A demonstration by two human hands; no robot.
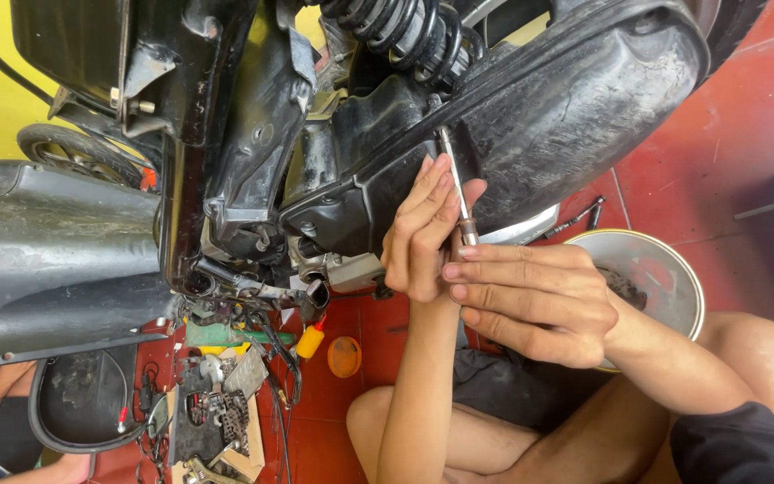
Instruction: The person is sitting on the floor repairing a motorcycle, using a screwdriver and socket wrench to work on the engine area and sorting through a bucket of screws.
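R hand (pixel 530 300) closed round handle of socket driver (pixel 457 184), L hand (pixel 425 229) fingers pinching its shaft; tip on black engine cover (pixel 575 99) of scooter. Metal bowl (pixel 665 269) near R wrist, on red floor (pixel 727 134)

Black engine cover (pixel 548 116), silver tool shaft (pixel 455 184), red floor tiles (pixel 718 152), orange cap (pixel 344 356).

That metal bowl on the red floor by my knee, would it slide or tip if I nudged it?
The metal bowl probably slides easily, since it sits on smooth red tiles. It looks thin and light, though the parts inside add weight. Its rounded shape may rock when pushed.
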